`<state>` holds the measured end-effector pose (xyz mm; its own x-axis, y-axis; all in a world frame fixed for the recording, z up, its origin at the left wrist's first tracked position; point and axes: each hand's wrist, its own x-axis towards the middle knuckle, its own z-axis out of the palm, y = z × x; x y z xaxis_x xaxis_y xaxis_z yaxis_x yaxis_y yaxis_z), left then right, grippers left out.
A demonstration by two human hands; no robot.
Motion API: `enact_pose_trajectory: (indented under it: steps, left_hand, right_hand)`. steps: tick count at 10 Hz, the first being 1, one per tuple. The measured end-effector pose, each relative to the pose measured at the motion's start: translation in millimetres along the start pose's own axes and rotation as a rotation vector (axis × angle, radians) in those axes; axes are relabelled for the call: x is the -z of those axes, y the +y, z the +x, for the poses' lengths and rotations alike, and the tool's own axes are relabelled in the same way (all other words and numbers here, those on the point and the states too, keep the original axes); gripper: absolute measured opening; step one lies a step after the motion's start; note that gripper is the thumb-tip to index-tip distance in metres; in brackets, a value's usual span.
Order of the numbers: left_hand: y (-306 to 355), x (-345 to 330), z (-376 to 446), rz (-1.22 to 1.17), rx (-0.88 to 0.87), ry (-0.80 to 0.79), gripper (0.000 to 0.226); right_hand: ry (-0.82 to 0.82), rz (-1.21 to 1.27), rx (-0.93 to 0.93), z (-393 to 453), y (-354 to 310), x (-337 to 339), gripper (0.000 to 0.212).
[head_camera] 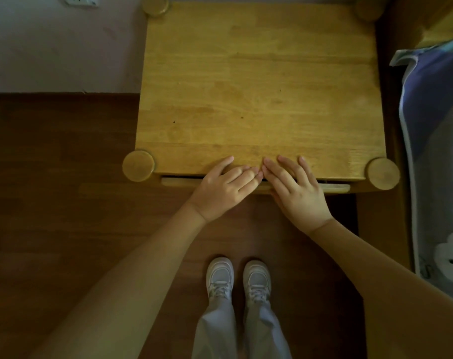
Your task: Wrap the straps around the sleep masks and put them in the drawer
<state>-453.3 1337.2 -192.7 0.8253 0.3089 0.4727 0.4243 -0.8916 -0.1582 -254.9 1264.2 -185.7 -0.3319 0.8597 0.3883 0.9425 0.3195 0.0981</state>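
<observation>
Both hands empty and flat, left hand (221, 187) and right hand (299, 189) side by side at centre frame, fingertips on the nightstand top (259, 86), palms over the nearly closed drawer (178, 181) just below, no sleep masks visible.

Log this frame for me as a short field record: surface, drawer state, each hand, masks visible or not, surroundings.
surface: light wooden nightstand top with round corner posts, nothing on it
drawer: wooden drawer front sits just proud of the front edge, a thin dark gap above it
left hand: at the front edge, fingers curled, holding nothing
right hand: beside it, fingers flat on the top, holding nothing
sleep masks: none visible
surroundings: dark wood floor, blue bedding at right, grey sneakers below
</observation>
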Motion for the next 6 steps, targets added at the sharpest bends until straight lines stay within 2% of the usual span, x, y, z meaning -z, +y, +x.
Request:
enact_pose_trajectory:
  steps: [1,2,4,5,6]
  left_hand:
    - [4,-6,4,0.040,0.000,0.059,0.008]
    - [5,-11,10,0.073,0.026,0.129,0.017]
    - [12,-4,23,0.107,0.184,0.095,0.026]
    - [17,8,31,0.070,0.273,-0.025,0.018]
    - [9,23,43,-0.047,0.271,-0.154,0.014]
  right_hand:
    - [0.055,-0.001,0.008,4,0,-5,0.027]
    - [0.131,-0.033,0.005,10,-1,-9,0.010]
    - [0.199,-0.041,0.019,15,-1,-14,0.009]
    - [0.113,-0.023,-0.004,17,0,-7,0.008]
    - [-0.071,0.061,0.035,22,1,8,0.022]
